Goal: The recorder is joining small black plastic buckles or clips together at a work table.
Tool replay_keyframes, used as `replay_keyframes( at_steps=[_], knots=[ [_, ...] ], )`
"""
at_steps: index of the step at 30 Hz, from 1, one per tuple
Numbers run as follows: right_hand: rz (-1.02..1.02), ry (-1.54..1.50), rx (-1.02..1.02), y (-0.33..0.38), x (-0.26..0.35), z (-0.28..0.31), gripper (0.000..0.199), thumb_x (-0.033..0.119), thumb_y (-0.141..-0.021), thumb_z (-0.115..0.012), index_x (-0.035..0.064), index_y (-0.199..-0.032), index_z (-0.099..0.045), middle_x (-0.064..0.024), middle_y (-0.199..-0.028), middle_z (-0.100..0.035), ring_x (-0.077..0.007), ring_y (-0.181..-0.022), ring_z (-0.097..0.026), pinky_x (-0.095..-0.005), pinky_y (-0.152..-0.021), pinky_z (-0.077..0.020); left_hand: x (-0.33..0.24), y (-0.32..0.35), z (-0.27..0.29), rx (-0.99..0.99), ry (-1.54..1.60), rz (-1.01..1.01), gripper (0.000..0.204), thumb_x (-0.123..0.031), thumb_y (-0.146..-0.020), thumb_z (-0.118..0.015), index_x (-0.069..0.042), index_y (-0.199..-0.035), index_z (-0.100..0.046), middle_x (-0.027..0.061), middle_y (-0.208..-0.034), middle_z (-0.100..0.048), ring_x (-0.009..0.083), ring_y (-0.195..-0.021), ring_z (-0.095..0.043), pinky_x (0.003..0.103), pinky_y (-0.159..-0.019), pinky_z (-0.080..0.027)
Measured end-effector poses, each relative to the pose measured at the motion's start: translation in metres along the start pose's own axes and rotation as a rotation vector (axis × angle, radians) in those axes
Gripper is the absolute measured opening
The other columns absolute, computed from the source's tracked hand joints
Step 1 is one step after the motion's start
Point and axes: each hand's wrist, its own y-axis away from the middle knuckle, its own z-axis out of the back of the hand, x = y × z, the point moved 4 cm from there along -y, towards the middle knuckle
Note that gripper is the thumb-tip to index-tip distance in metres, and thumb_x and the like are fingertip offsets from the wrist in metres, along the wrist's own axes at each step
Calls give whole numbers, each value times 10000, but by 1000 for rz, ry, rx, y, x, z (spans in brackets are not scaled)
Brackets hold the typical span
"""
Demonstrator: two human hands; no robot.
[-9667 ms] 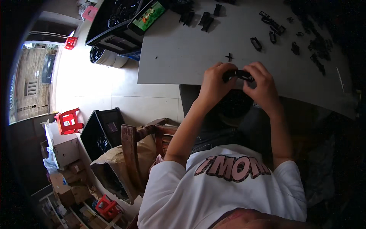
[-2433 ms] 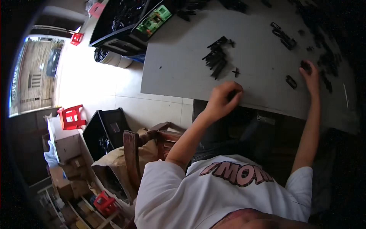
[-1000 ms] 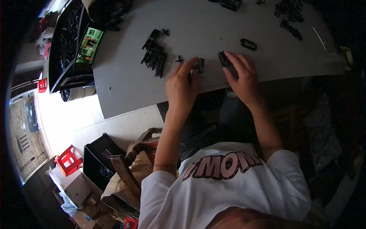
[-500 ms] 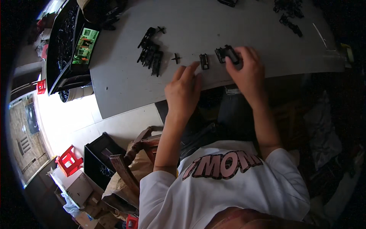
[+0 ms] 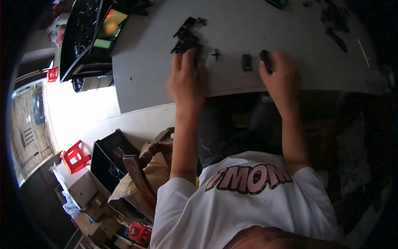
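Observation:
My left hand (image 5: 186,79) lies flat on the grey table (image 5: 257,25), fingers stretched toward a pile of black plastic parts (image 5: 185,36) and touching its near edge. My right hand (image 5: 282,76) is curled around a small black part (image 5: 264,57) near the table's front edge. Between the hands lie a small black cross-shaped piece (image 5: 215,53) and a small black rectangular part (image 5: 246,62), both loose on the table.
More black parts (image 5: 336,20) are scattered at the table's far right. A black tray (image 5: 85,33) with a green item stands at the table's left end. On the floor at left are a black crate (image 5: 110,159), a red stool (image 5: 74,157), a wooden chair and cardboard boxes.
My left hand has moved left and forward from the small rectangular part to the pile of black parts. My right hand stays on its black part.

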Motion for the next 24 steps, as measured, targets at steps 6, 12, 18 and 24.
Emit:
replay_keyframes(
  at_steps=[6,12,18,24],
  knots=[
    [2,62,76,6,-13,1,201,177,-835,-622,45,-947,-521,-98,-934,-561,-287,-793,-610,-382,-634,-493,-3,-12,-13,139,-216,69,182,-198,-821,-580,-84,-919,-477,114,-979,-508,344,-723,-605,443,-559,-482],
    [-1,6,86,6,-18,-1,211,130,-833,-611,32,-999,-527,-125,-991,-555,-296,-869,-605,-381,-707,-499,-10,-8,-6,313,-82,16,187,-126,-803,-574,-79,-956,-478,129,-883,-535,359,-760,-607,464,-611,-475],
    [25,-105,111,5,-26,3,250,76,-814,-614,10,-1044,-541,-114,-969,-565,-235,-840,-603,-331,-711,-496,-18,5,1,148,610,-55,439,15,-783,-611,-77,-1202,-516,121,-930,-616,236,-769,-631,351,-681,-504],
    [239,-474,236,23,32,30,286,-16,-739,-629,-7,-1013,-546,-89,-932,-548,-173,-755,-585,-262,-633,-486,-34,30,-20,351,924,188,152,-13,-813,-585,-1,-962,-615,166,-800,-622,312,-736,-634,346,-638,-492]
  ],
)
